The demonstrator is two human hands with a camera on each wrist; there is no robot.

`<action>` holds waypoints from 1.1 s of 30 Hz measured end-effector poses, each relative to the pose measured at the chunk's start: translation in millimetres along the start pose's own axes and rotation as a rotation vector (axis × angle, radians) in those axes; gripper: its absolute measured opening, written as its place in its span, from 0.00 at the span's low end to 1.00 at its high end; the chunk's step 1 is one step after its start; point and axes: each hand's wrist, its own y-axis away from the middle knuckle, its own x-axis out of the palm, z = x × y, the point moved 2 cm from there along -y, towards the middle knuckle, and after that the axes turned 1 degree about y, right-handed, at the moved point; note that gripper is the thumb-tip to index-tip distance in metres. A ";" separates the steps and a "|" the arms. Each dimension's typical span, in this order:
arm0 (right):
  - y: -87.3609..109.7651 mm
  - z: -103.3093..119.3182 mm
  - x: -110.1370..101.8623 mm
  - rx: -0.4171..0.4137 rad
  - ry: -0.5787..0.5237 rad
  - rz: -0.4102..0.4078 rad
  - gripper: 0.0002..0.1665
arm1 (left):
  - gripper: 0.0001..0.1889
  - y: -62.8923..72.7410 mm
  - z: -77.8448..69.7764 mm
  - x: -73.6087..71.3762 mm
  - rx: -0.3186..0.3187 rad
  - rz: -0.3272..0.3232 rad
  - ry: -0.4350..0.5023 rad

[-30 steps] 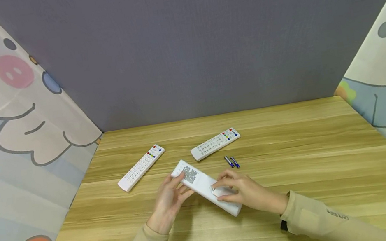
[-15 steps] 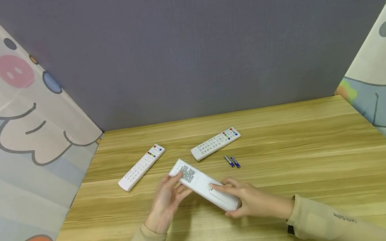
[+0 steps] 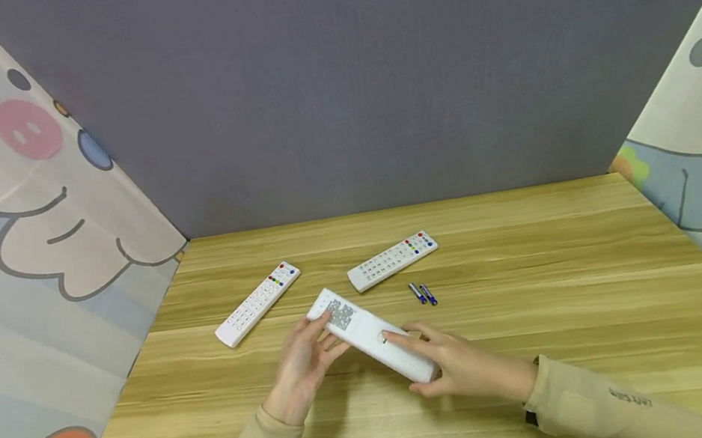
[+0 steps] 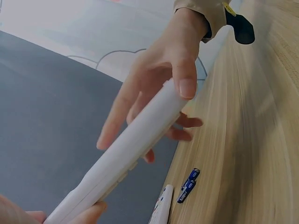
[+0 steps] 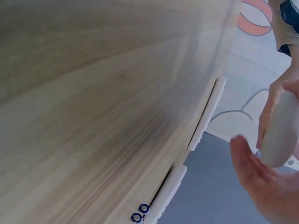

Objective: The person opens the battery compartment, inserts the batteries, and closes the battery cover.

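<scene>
- Wooden bench (image 3: pixel 542 311) is carrying the work, with a grey wall behind and cartoon curtains to both sides.
- You are holding a white remote (image 3: pixel 372 337) back side up, lifted just above the bench near its front middle and slanting from upper left to lower right.
- Your left hand (image 3: pixel 305 366) is gripping the far end, with fingers curled round the edge beside the printed label.
- Your right hand (image 3: pixel 457 362) is wrapping the near end, with the thumb lying on the back panel near the cover notch.
- Risk, as a judgement: the thumb is pressing on smooth plastic, so it could be slipping off and jerking the remote out of the left hand's light hold.
- Risk: the remote is hanging clear of the bench, so a lost grip would be dropping it onto the wood.
- Risk: two batteries (image 3: pixel 422 294) are lying loose just beyond your right hand, near a second remote (image 3: pixel 391 260); a sweeping wrist could be rolling them away.
- A third remote (image 3: pixel 258 304) is lying well to the left, apart from both hands.
</scene>
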 end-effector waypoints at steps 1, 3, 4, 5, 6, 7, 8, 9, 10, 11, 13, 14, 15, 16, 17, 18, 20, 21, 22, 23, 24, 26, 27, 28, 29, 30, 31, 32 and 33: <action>0.2 0.5 -0.6 0.008 0.002 -0.015 0.45 | 0.14 -0.1 -0.2 0.2 0.001 -0.001 0.007; 0.7 1.4 -1.7 0.021 0.010 -0.047 0.46 | 0.13 -0.2 -0.7 0.5 0.003 -0.002 0.018; 1.1 1.9 -2.5 0.025 0.011 -0.065 0.46 | 0.13 -0.2 -0.9 0.4 0.003 -0.005 0.021; 1.4 2.7 -3.3 0.025 0.017 -0.083 0.46 | 0.14 -0.2 -0.9 0.2 0.003 -0.006 0.023; 1.8 3.3 -4.1 0.024 0.026 -0.097 0.46 | 0.14 -0.1 -1.1 0.1 0.004 -0.006 0.025; 2.5 3.9 -4.7 0.021 0.040 -0.110 0.46 | 0.15 -0.1 -1.1 -0.3 0.003 -0.007 0.027; 3.3 4.3 -5.3 0.018 0.057 -0.119 0.45 | 0.15 -0.1 -1.0 -0.7 0.003 -0.008 0.025; 4.1 4.7 -5.8 0.012 0.067 -0.130 0.45 | 0.16 -0.1 -1.0 -1.1 0.003 -0.008 0.025; 4.9 5.1 -6.3 0.006 0.077 -0.139 0.44 | 0.16 0.0 -1.0 -1.4 0.004 -0.008 0.026; 5.7 5.4 -6.7 -0.001 0.078 -0.149 0.43 | 0.16 0.2 -0.9 -1.6 0.005 -0.008 0.026; 7.3 5.4 -7.2 -0.021 0.072 -0.173 0.42 | 0.16 0.3 -0.9 -1.8 0.005 -0.010 0.029; 8.0 5.4 -7.4 -0.034 0.067 -0.188 0.41 | 0.15 0.3 -1.0 -1.8 0.007 -0.012 0.031; 8.6 5.4 -7.6 -0.049 0.060 -0.204 0.40 | 0.15 0.3 -1.1 -1.8 0.009 -0.015 0.036; 9.1 5.4 -7.8 -0.064 0.054 -0.218 0.39 | 0.14 0.1 -1.2 -1.8 0.009 -0.019 0.040; 9.5 5.2 -7.9 -0.079 0.050 -0.232 0.38 | 0.14 -0.2 -1.3 -1.8 0.008 -0.023 0.044; 9.8 4.9 -8.0 -0.093 0.053 -0.244 0.37 | 0.14 -0.5 -1.5 -1.7 0.010 -0.021 0.049; 10.4 4.4 -7.9 -0.105 0.054 -0.259 0.35 | 0.13 -1.1 -1.7 -1.8 0.009 -0.029 0.055; 10.7 4.1 -7.8 -0.106 0.057 -0.263 0.34 | 0.12 -1.3 -1.8 -1.8 0.008 -0.032 0.058; 10.9 3.9 -7.6 -0.111 0.062 -0.269 0.33 | 0.12 -1.3 -1.9 -1.9 0.008 -0.033 0.060; 11.0 3.8 -7.4 -0.110 0.068 -0.271 0.31 | 0.12 -1.2 -2.0 -1.9 0.009 -0.033 0.062; 11.2 3.9 -7.3 -0.108 0.073 -0.274 0.30 | 0.13 -0.8 -2.2 -1.8 0.011 -0.031 0.061; 11.5 4.3 -6.8 -0.119 0.076 -0.286 0.29 | 0.13 0.0 -2.5 -1.7 0.017 -0.030 0.050; 11.7 4.7 -6.5 -0.127 0.073 -0.294 0.28 | 0.14 0.5 -2.7 -1.7 0.022 -0.026 0.042; 11.6 5.1 -6.3 -0.132 0.063 -0.301 0.28 | 0.14 1.1 -2.9 -1.6 0.027 -0.024 0.035; 11.6 5.6 -6.4 -0.128 0.044 -0.307 0.28 | 0.15 1.4 -3.1 -1.6 0.033 -0.021 0.023; 11.8 6.1 -6.6 -0.122 0.024 -0.314 0.28 | 0.16 1.8 -3.1 -1.4 0.036 -0.017 0.013; 12.0 6.3 -6.6 -0.116 0.001 -0.322 0.28 | 0.17 2.1 -3.3 -1.2 0.042 -0.014 0.002; 12.3 6.7 -6.7 -0.099 -0.020 -0.324 0.28 | 0.18 2.3 -3.3 -1.1 0.046 -0.011 -0.007; 12.6 7.0 -6.9 -0.082 -0.040 -0.326 0.29 | 0.19 2.7 -3.3 -0.8 0.049 -0.010 -0.017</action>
